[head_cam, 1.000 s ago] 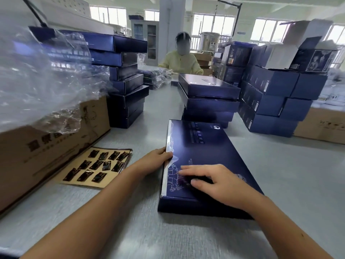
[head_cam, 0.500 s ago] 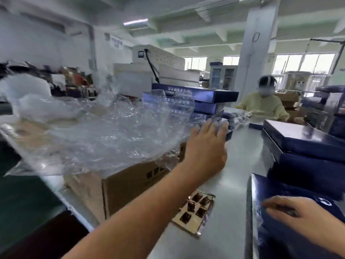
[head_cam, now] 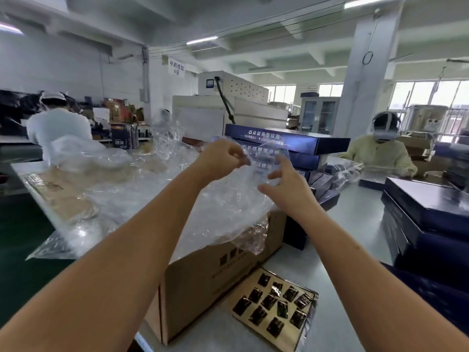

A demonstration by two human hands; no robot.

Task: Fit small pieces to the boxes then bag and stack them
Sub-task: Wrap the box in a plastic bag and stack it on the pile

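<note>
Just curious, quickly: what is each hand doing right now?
Left hand: pinches the clear plastic bag.
Right hand: open, fingers spread, by the bag.

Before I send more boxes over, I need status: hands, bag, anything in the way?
Left hand pinches clear plastic bag above the carton. Right hand open, fingers spread at the bag. Nothing blocking between the hands.

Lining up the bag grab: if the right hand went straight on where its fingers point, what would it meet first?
Probably the clear plastic bag that the left hand pinches; the right hand, fingers spread, may already touch it. The stacked dark blue boxes lie behind, depth unclear.
</note>
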